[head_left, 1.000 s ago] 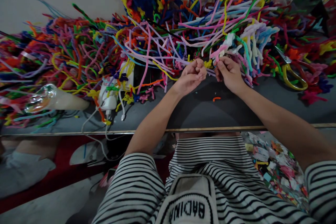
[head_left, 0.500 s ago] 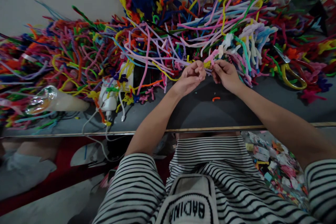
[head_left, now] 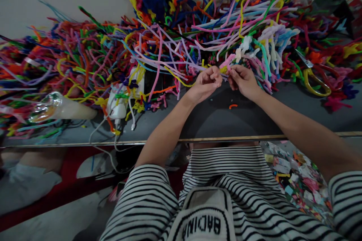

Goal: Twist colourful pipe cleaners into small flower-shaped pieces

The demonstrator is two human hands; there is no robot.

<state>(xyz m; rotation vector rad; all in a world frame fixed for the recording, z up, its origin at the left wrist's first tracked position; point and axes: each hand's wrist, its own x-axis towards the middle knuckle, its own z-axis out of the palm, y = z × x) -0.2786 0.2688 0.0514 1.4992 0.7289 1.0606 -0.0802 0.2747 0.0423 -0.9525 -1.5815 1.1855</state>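
Observation:
My left hand is closed, with its fingers curled toward the thumb; whatever they pinch is mostly hidden. Close beside it, my right hand is closed too, thumb pressed to the fingertips at a small yellow pipe cleaner piece. That fuzzy piece shows in the narrow gap between both hands. Just behind it lies a pink pipe cleaner shape. A short orange pipe cleaner offcut rests on the dark table below my hands.
Heaped pipe cleaners in many colours line the back. Yellow-handled scissors lie at right. At left are a clear plastic-wrapped cone and a white charger with a cable over the table edge. Scraps cover the floor at lower right.
Both hands stay in almost the same place, with only very slight finger movement. The view has shifted by a hair; nothing else visibly differs.

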